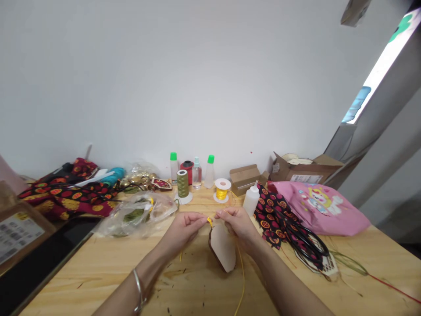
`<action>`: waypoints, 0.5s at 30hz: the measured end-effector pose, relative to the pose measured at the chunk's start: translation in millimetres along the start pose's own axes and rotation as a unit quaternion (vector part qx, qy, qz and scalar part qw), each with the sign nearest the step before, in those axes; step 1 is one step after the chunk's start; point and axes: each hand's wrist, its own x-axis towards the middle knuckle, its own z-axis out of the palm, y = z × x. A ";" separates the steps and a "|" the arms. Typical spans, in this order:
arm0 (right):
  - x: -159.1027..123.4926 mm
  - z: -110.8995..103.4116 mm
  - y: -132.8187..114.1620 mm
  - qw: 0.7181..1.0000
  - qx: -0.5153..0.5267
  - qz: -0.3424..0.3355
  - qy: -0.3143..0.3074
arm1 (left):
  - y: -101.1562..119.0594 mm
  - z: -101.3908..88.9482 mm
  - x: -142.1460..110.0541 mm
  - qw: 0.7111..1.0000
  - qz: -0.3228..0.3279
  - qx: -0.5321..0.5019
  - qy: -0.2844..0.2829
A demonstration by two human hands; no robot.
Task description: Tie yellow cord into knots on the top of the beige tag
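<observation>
The left hand [191, 225] is angled inward, thumb and forefinger pinched on the yellow cord [210, 222]; the right hand [239, 224] is held just opposite, its fingertips also closed on the yellow cord. Below and between the hands, the pale flat piece [223, 249] is seen tilted over the worktop [113, 265]

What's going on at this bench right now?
A person's left hand and right hand are pinching yellow cord at the top of a flat, pale piece that hangs between them. One cord end trails down past the right hand. Behind them stand a spool of yellow cord, an olive spool and a white squeeze bottle, none of them being touched.
</observation>
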 end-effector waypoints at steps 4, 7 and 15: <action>-1.3 -0.3 -1.5 0.999 0.049 0.002 -0.008 | 3.4 0.5 -0.3 1.000 -0.002 0.020 0.007; -3.2 0.0 -2.9 0.997 0.075 0.011 -0.020 | 3.8 -0.8 0.4 0.999 0.001 0.032 0.022; 3.4 -11.6 -0.5 0.929 0.295 0.139 -0.173 | 2.8 -1.3 0.7 0.999 -0.006 0.012 0.041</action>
